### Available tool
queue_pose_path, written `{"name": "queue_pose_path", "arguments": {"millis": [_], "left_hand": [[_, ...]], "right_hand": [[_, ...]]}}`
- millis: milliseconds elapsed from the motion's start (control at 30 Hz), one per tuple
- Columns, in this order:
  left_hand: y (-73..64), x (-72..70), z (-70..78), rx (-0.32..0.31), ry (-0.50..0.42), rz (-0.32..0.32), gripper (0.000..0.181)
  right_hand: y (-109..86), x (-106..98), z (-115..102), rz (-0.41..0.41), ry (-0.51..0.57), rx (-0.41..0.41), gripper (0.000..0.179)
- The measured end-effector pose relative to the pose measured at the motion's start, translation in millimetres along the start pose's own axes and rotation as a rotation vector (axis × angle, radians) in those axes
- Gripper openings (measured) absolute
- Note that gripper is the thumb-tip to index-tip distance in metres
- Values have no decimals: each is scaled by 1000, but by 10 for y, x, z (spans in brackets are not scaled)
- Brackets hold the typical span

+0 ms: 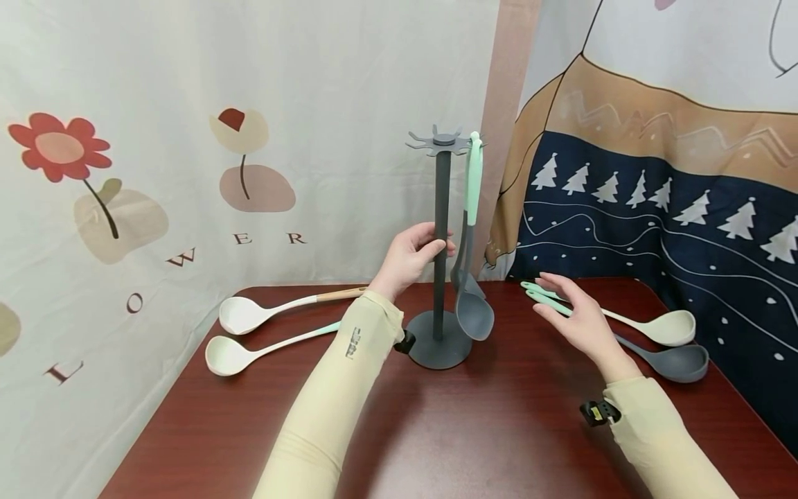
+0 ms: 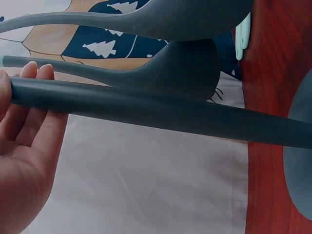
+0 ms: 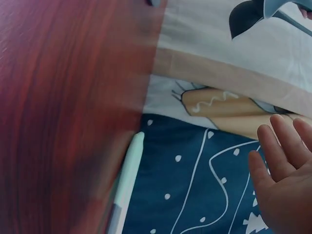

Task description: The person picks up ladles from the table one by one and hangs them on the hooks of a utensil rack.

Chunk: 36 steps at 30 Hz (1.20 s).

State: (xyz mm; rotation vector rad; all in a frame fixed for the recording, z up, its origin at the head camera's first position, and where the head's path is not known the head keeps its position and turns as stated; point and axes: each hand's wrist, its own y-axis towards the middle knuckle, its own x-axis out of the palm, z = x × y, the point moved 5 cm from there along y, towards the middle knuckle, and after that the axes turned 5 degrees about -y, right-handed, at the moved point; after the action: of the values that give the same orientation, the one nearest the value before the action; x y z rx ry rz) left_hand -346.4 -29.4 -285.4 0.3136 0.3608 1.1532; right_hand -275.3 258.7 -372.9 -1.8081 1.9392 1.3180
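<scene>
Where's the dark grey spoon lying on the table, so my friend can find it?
On the red-brown table, look right of the grey stand, by the right hand. The dark grey ladle lies there, mint-handled like its neighbour, the white ladle, but nearer the camera and dark where that one is pale.
</scene>
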Motion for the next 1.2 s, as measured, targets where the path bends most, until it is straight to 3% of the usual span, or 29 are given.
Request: {"name": "queue_pose_path", "arguments": {"millis": [700, 1200], "left_hand": [[-67, 14, 39, 19, -41, 101, 23], [-255, 59, 324, 99, 87, 365, 18]], "right_hand": [[-88, -124, 245, -25, -35, 88, 62], [-64, -173, 358, 28, -79, 66, 58]]}}
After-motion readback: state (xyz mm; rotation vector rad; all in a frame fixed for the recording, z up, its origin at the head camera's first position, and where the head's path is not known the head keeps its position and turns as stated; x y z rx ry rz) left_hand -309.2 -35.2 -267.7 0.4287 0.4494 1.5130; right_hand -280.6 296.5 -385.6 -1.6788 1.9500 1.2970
